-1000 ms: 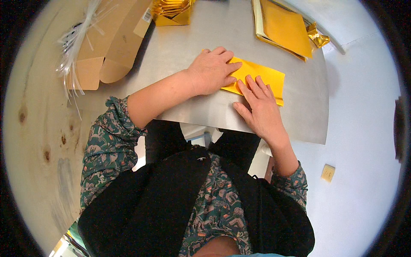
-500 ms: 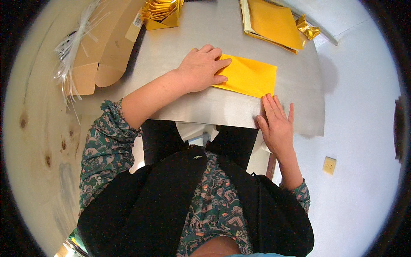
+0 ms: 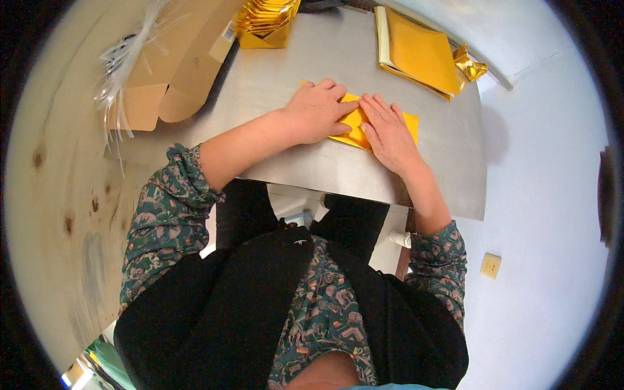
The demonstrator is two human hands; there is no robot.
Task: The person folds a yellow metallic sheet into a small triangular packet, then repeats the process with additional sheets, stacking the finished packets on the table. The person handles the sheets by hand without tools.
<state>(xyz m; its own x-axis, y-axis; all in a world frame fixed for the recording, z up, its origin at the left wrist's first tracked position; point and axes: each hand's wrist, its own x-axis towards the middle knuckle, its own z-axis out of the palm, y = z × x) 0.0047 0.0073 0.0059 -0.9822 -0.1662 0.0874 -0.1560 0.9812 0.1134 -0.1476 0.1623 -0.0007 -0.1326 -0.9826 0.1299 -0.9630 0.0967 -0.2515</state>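
Note:
A yellow paper sheet [image 3: 356, 123] lies flat on the grey metal table [image 3: 292, 71]. My left hand [image 3: 318, 110] rests palm down on the sheet's left part, fingers together. My right hand [image 3: 388, 132] lies flat on the sheet's right part, fingers spread a little. Both hands touch side by side and hide most of the sheet; only its middle and right end show.
A stack of yellow sheets [image 3: 414, 49] lies at the table's far right, a crumpled gold foil piece [image 3: 469, 63] beside it. A pile of folded gold pieces [image 3: 266, 19] sits at the far middle. Flat cardboard boxes [image 3: 175, 71] and clear plastic strips [image 3: 123, 65] lie at left.
My right hand has moved from the table's near edge back up onto the yellow sheet, beside the left hand. The left hand has stayed on the sheet.

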